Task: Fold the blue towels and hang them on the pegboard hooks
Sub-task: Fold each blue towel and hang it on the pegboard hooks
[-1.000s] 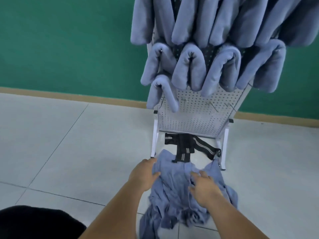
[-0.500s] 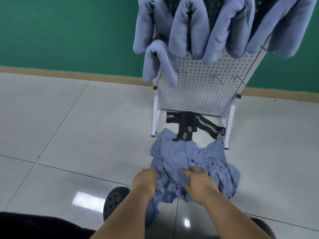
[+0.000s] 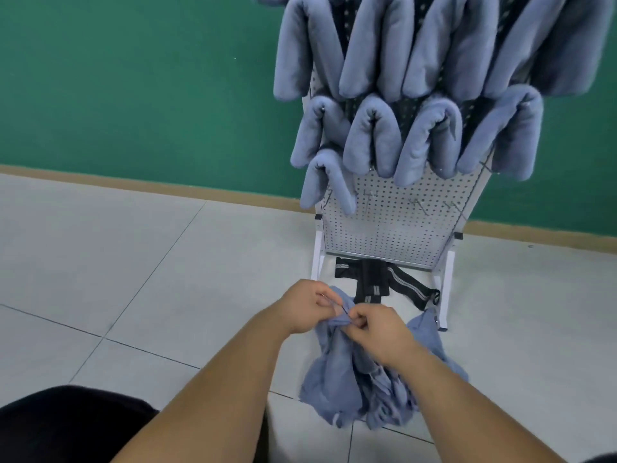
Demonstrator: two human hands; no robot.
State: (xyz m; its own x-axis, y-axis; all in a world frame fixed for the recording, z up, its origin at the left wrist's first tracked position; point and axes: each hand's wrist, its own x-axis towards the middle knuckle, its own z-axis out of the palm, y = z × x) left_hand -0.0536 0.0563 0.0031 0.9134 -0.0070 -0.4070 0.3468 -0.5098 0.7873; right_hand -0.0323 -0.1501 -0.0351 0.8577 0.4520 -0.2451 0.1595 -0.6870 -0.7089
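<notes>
Your left hand [image 3: 305,307] and right hand [image 3: 379,332] both pinch one towel [image 3: 337,372], fingers curled on its top edge; it hangs over the floor [image 3: 133,262] before the pegboard [image 3: 394,228].

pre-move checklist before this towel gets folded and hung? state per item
1. Left hand grips the top edge of the towel: ok.
2. Right hand pinches the same edge, close beside the left: ok.
3. Towel spread out for folding: not ok, it hangs bunched and creased.
4. Only one towel in the hands: cannot tell, the folds hide it.
5. Free hooks on the pegboard: ok, bare ones in the lowest row, right of the lowest hung towel.
</notes>
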